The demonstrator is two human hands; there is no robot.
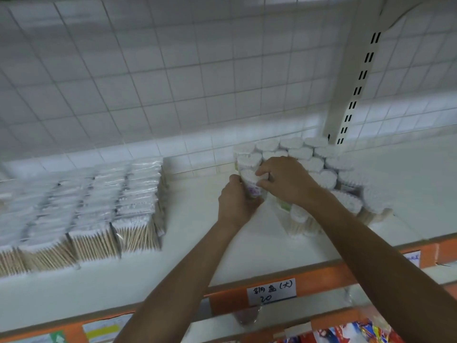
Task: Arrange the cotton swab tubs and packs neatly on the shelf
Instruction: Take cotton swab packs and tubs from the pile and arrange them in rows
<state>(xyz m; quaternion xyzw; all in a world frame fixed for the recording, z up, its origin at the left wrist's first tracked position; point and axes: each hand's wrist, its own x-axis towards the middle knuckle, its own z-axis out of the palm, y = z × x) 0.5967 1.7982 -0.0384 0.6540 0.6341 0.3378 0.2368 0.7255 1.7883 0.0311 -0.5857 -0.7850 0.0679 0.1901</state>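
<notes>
Placement of the purple-labelled cotton swab tub point(253, 188) is judged the step in hand: it is best kept upright and set flush against the left edge of the tub cluster point(321, 167), so that the row is continued. The tub is gripped between both hands above the shelf point(193, 243). Its left side is wrapped by the left hand point(235, 204), and its top is pinched by the right hand point(284, 180). Swab packs point(99, 214) are stacked well apart, leftward.

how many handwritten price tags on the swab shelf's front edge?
2. One tag at the orange edge's centre; another far right, partly behind the right forearm. Arms may hide more; blurred coloured labels bottom-left excluded.
</notes>
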